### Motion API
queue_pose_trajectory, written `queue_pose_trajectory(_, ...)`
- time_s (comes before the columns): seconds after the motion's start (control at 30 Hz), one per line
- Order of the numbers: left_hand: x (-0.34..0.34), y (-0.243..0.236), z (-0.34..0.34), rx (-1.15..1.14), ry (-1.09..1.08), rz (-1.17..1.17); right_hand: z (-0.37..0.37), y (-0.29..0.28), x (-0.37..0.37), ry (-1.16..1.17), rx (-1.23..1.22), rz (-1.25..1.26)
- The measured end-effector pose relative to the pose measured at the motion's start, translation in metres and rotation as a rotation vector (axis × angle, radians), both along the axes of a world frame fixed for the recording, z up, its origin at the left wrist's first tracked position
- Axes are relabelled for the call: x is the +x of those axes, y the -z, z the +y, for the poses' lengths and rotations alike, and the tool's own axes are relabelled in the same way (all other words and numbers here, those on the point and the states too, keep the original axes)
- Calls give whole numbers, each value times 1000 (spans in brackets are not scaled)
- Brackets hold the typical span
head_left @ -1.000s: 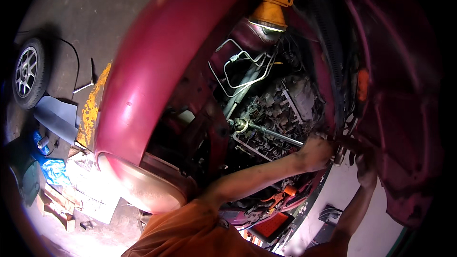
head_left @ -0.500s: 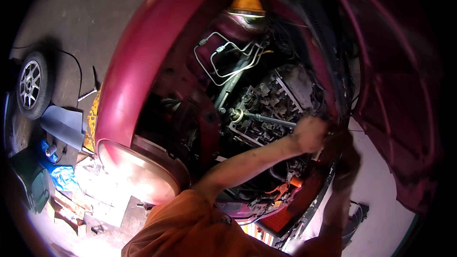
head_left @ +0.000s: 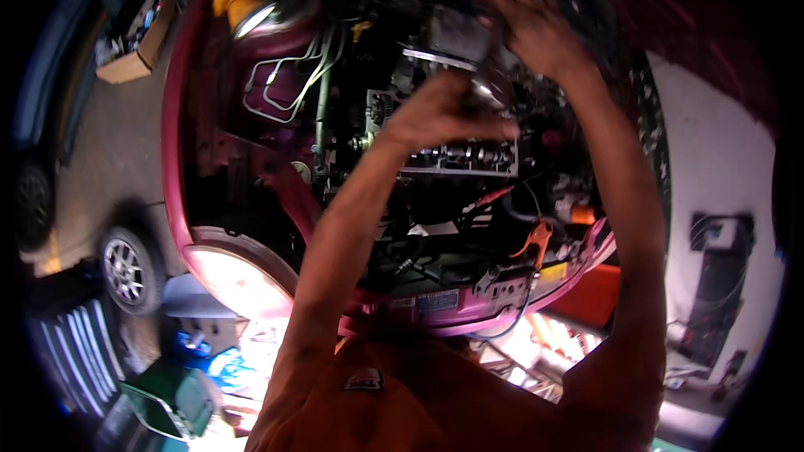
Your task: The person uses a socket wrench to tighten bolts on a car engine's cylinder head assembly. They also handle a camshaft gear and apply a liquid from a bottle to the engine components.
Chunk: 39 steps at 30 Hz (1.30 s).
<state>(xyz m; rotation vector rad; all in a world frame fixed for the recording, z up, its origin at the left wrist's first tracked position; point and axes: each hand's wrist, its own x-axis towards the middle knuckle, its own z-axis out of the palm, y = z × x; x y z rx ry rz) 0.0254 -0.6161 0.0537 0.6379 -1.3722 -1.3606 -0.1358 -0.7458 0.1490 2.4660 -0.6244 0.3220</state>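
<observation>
We are reaching both hands over the open engine bay [head_left: 276,167] of the red car. Our left hand [head_left: 444,113] is curling shut around a shiny metal tool [head_left: 490,88], its long axis too hidden to tell. Our right hand [head_left: 536,29] is spreading its fingers just above it, over the exposed camshaft [head_left: 465,155] running left to right.

I see a yellow work lamp [head_left: 239,7] hanging up and to the left of the raised hands, lit, at the rim of the red engine bay [head_left: 180,142]. Thin metal pipes [head_left: 289,84] loop just below it. Under the hands, near the front edge, an orange clip [head_left: 536,238] hangs among black hoses. Far left of the hands, on the concrete, sits a cardboard box [head_left: 138,50] of odds and ends. Low and left I make out 1 car wheel [head_left: 126,272] with a silver rim, and below it a green container [head_left: 167,402] beside blue cloth [head_left: 219,366].
</observation>
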Motion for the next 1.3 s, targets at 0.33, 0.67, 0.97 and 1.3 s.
queue_pose_trajectory(0.33,-33,-23,5,65,-789,193,-71,5,-23,-309,258,-6)
queue_pose_trajectory(0.67,-25,-12,-2,14,-937,141,-37,3,-1,-124,223,-165)
queue_pose_trajectory(0.97,4,-15,-6,55,-691,120,-10,12,-10,37,-3,-225)
queue_pose_trajectory(1.3,-37,-40,1,19,-1040,149,7,5,-7,273,48,-174)
